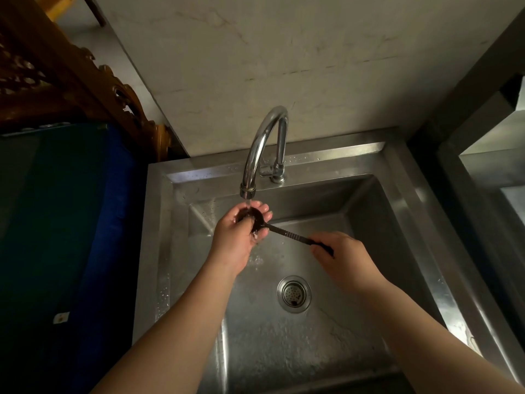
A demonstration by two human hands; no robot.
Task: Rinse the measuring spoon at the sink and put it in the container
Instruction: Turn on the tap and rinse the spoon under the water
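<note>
- A dark, long-handled plastic measuring spoon (284, 233) is held over the basin of a square stainless-steel sink (397, 223), its round bowl directly under the spout and its ridged handle slanting down toward the right
- The left hand (238, 234) is cupped around the spoon's bowl, fingers curled up behind and beside it and the thumb pressed against its near side, so most of the bowl is hidden inside the hand
- The right hand (341, 257) is closed on the far end of the handle, pinching it between thumb and curled fingers, with the back of the hand facing the camera
- A curved chrome gooseneck faucet (264, 149) rises from the sink's back ledge and arches forward; a thin stream of water (248, 203) falls from its nozzle straight onto the spoon bowl and the left fingers
- Water runs off the left hand and splashes onto the sink floor just below it
- A round metal drain strainer (294, 294) sits in the basin floor, nearer the camera than the hands and between the two forearms
- Droplets dot the left rim and back ledge of the sink
- A dark blue surface (85, 223) lies to the left of the sink, with carved brown wooden furniture (71, 78) behind it
- A pale marbled wall (284, 52) stands behind the faucet
</note>
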